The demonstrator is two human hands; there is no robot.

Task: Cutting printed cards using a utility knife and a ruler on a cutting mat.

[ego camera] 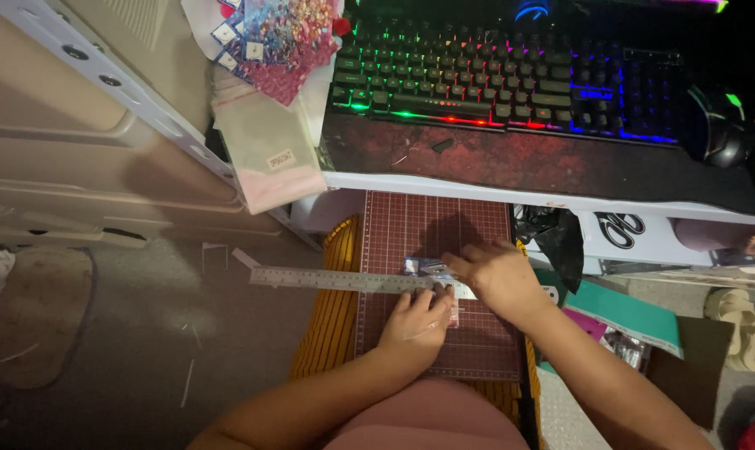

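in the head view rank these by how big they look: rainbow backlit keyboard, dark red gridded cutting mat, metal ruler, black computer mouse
Largest to smallest, as they look:
1. Rainbow backlit keyboard
2. Dark red gridded cutting mat, partly covered by the hands, so this is close with the keyboard
3. Long metal ruler
4. Black computer mouse

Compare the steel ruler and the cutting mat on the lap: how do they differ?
The ruler is silver metal, long and narrow; the cutting mat is dark red, broad, with a printed grid. The ruler lies crosswise and overhangs the mat's left edge; the mat runs lengthwise away from the person. The left hand presses the ruler; the right hand rests beside it. Both lie flat.
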